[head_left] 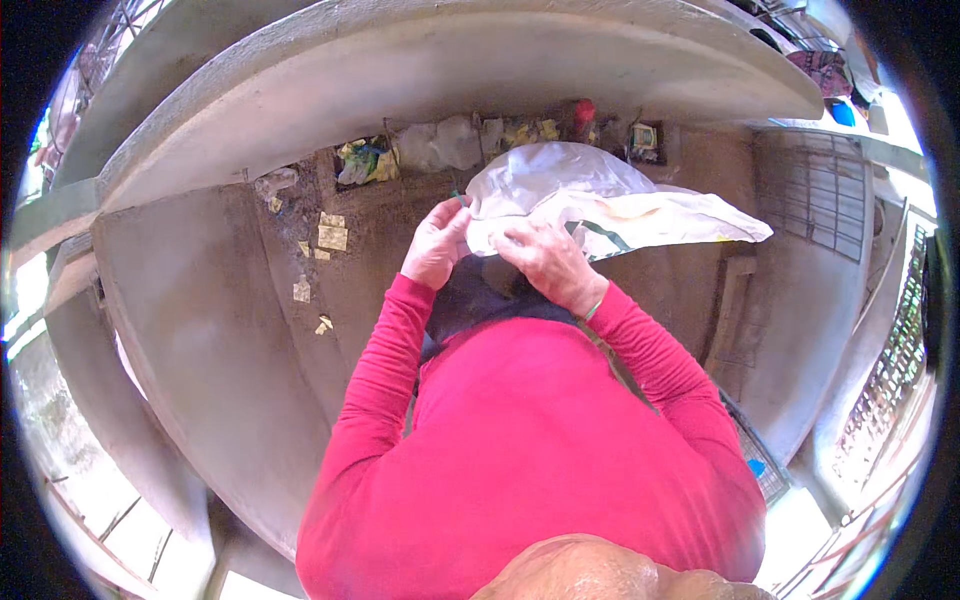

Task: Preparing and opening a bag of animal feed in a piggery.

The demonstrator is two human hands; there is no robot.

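A large white sack or sheet [560, 170], thin and crumpled, spreads out in front of my waist and trails off to the right, with a dark green mark on it. At its near left edge my left hand [438, 243] is closed, fingers and thumb pinching the material. My right hand [553, 262] lies a little to the right, its fingers bent and gripping the near edge. A small green bit shows just above my left fingertips; I cannot tell what it is. Both my sleeves are red.
A low curved concrete wall [450, 60] runs across the far side. Along its foot lie yellow-green wrappers [367, 162], crumpled clear plastic [440, 145] and a red object [585, 112]. Paper scraps [332, 233] dot the brown floor at left. A metal grid [815, 195] stands at right.
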